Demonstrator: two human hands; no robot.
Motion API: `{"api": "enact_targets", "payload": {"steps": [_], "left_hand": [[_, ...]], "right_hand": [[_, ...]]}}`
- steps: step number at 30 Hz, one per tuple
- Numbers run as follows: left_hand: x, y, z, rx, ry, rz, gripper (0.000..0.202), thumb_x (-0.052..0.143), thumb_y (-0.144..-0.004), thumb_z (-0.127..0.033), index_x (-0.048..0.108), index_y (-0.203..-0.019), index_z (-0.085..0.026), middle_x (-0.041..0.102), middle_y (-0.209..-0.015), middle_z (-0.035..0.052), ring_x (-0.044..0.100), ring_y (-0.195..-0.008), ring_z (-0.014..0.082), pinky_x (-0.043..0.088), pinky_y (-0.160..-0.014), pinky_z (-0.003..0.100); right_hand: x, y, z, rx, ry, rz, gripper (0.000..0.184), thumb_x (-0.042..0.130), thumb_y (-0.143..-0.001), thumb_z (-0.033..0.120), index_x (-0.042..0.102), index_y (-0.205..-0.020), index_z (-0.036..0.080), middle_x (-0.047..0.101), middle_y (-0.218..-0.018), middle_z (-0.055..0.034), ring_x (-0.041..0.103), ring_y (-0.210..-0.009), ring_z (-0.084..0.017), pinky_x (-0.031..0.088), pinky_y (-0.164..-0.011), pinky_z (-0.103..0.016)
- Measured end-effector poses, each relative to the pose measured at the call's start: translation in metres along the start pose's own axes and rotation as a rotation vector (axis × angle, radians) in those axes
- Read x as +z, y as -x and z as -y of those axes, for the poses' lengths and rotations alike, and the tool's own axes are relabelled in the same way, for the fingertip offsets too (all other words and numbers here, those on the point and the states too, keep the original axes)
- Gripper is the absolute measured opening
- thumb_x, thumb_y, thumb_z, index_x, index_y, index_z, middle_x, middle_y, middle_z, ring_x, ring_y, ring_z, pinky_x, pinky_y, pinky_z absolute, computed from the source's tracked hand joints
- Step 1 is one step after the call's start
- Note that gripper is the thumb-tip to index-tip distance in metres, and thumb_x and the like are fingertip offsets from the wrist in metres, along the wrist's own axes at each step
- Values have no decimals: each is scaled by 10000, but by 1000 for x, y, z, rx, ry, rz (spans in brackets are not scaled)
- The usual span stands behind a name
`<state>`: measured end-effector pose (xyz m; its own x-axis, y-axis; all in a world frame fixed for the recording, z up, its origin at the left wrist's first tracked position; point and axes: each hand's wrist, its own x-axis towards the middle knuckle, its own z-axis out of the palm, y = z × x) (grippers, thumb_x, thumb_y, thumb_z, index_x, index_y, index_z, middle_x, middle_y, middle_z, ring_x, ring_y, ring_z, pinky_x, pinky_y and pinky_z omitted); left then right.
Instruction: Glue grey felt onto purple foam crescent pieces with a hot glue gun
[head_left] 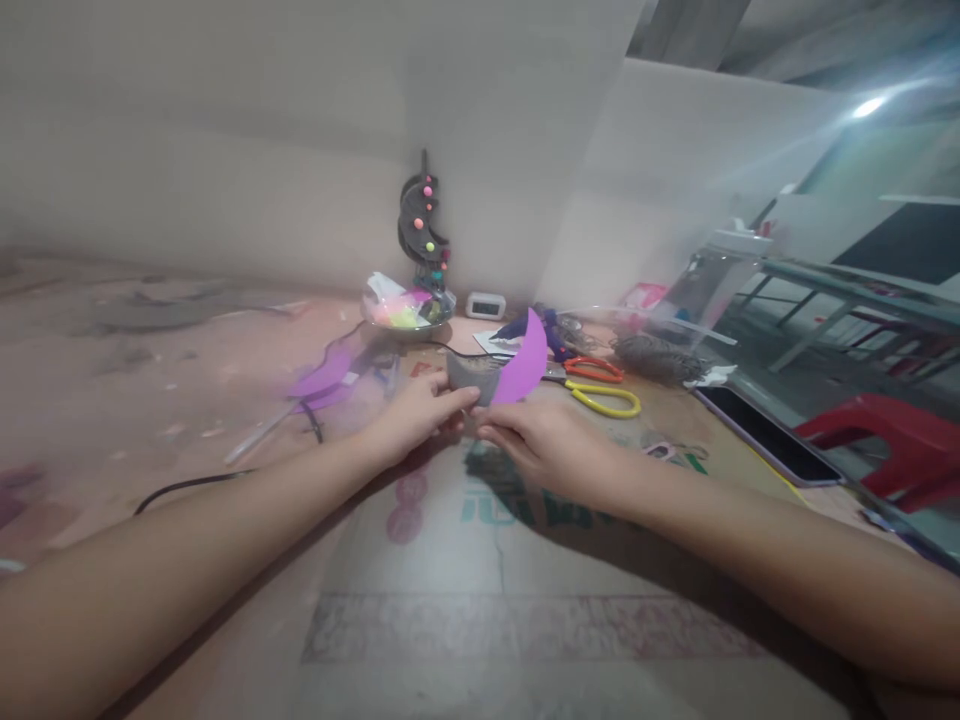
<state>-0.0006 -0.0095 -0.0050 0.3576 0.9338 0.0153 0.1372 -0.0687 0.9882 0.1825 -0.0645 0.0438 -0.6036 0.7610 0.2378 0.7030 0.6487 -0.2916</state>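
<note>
My left hand is closed around the lower left of a dark grey curved piece, its thumb lying on the front. A purple crescent cut-out rises to the right of the grey piece, the two meeting or overlapping near the fingers. My right hand pinches the lower end of the purple crescent between thumb and fingers. Both hands are close together above the printed board. The fingertips partly hide where the two pieces meet.
Behind are scissors with orange and yellow handles, a purple glue gun, a small digital clock, and a bowl below a beaded grey crescent ornament. Left lies another purple piece; right, grey yarn and a phone.
</note>
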Motion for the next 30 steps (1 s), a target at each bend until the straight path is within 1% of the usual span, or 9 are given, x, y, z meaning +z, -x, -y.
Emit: {"api": "enact_targets", "payload": {"steps": [4, 7, 9, 16, 19, 23, 26, 29, 30], "left_hand": [[0, 2, -1, 45, -76, 36, 287, 628, -797, -430, 583, -737, -154, 561, -561, -17, 525, -527, 109, 358, -490, 210], [0, 3, -3, 41, -79, 66, 289, 606, -808, -426, 595, -730, -148, 574, -593, -5, 530, -539, 111, 358, -492, 213], [-1, 3, -3, 35, -83, 85, 283, 592, -815, -420, 590, -730, -150, 586, -615, 4, 530, -545, 111, 354, -492, 212], [-1, 3, -3, 15, -108, 122, 255, 571, -821, -402, 571, -743, -159, 610, -649, 21, 509, -527, 105, 348, -484, 216], [0, 3, -4, 15, -99, 117, 244, 579, -816, -394, 571, -742, -162, 615, -650, 17, 516, -526, 102, 351, -480, 214], [-1, 3, -3, 1, -79, 60, 250, 588, -811, -403, 589, -768, -157, 614, -651, 21, 521, -530, 106, 352, -476, 216], [-1, 4, -4, 4, -20, 35, 243, 585, -820, -403, 574, -783, -164, 584, -621, 3, 531, -530, 110, 330, -460, 210], [1, 6, -4, 95, 38, 48, 232, 587, -834, -397, 561, -814, -168, 590, -656, -3, 551, -552, 111, 352, -474, 210], [1, 6, -5, 132, 54, 48, 231, 593, -836, -396, 557, -829, -168, 596, -677, -4, 553, -560, 109, 371, -489, 213]], "right_hand": [[-16, -9, 2, -28, 129, -115, 227, 490, -935, 271, 698, -891, 192, 691, -739, -21, 543, -609, -114, 311, -570, -237], [-30, -13, -10, 19, 125, -220, 209, 523, -922, 288, 695, -860, 187, 699, -746, -20, 559, -633, -120, 331, -586, -239], [-37, -13, -23, 42, 123, -245, 191, 555, -903, 304, 698, -845, 192, 700, -739, -19, 568, -640, -129, 342, -590, -247], [-45, -10, -57, 118, 179, -200, 124, 577, -844, 229, 697, -817, 212, 723, -819, -38, 612, -732, -178, 397, -649, -280], [-43, -10, -55, 103, 160, -165, 131, 576, -855, 271, 682, -813, 207, 713, -786, -34, 599, -696, -170, 400, -662, -289], [-43, -6, -42, 142, 68, -184, 238, 580, -865, 431, 624, -895, 199, 678, -729, -24, 569, -628, -160, 383, -606, -281], [-43, -5, -39, 220, 39, -334, 270, 530, -890, 468, 567, -905, 200, 673, -784, -41, 585, -671, -172, 401, -623, -288], [-41, -8, -50, 275, 34, -526, 315, 564, -866, 488, 538, -977, 195, 659, -883, -70, 600, -764, -194, 431, -664, -301], [-39, -9, -55, 280, -13, -551, 348, 580, -854, 492, 531, -1017, 188, 656, -914, -77, 603, -790, -198, 444, -679, -304]]}}
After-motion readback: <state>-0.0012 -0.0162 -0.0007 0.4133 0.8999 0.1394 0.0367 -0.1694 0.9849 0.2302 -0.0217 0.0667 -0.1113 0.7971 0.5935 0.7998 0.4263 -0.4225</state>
